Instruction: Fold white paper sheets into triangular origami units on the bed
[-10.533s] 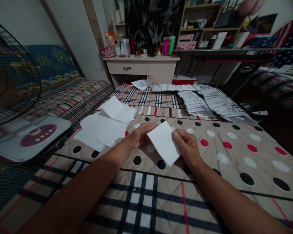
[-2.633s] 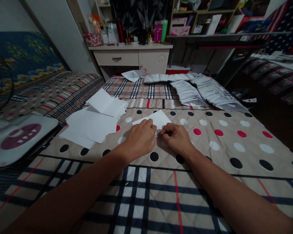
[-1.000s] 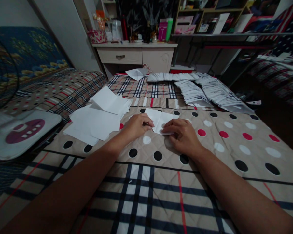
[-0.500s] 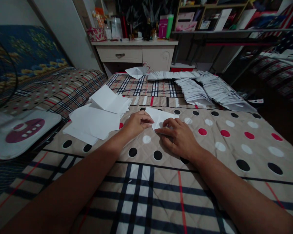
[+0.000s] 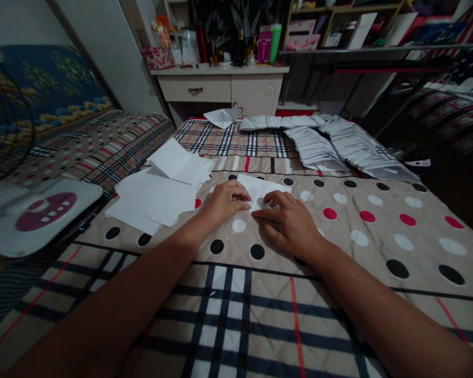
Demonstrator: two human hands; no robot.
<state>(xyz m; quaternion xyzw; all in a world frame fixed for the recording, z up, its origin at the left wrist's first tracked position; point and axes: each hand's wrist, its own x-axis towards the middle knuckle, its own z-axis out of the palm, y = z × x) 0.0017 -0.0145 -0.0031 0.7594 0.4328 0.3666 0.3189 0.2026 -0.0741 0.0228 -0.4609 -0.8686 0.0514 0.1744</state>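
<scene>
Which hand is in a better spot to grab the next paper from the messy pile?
Probably the left hand: it is nearer the loose white sheets. The right hand is farther away, across the creased paper from the left one.

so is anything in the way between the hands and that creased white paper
Nothing visible is. The left hand and right hand both have fingers at the near part of the white paper. The loose sheets lie off to the left, and the folded stacks lie beyond, to the right.
</scene>
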